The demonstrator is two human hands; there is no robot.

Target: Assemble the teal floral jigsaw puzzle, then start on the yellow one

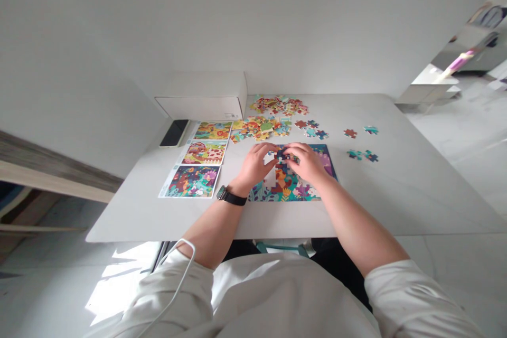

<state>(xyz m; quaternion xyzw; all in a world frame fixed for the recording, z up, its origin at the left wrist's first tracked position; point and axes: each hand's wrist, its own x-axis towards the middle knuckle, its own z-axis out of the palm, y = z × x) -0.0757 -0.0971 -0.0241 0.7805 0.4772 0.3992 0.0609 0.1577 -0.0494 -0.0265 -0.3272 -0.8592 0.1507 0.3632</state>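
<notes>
Head view: left hand (255, 165) and right hand (308, 165) meet mid-table, fingers curled in, tips pinched on a small dark blue jigsaw piece (282, 156) held over the far part of the colourful, partly assembled cardboard puzzle (295, 190) on the white table (396, 190). A black wristwatch (232, 197) sits on the left wrist. Left of the puzzle lies a paper sheet of three reference pictures (200, 161), with a black phone (174, 133) and a white rectangular box (202, 96) farther back. Loose multicoloured pieces (259, 128) are heaped just beyond the hands, and a few teal and red stray pieces (350, 133) lie apart to the right.
</notes>
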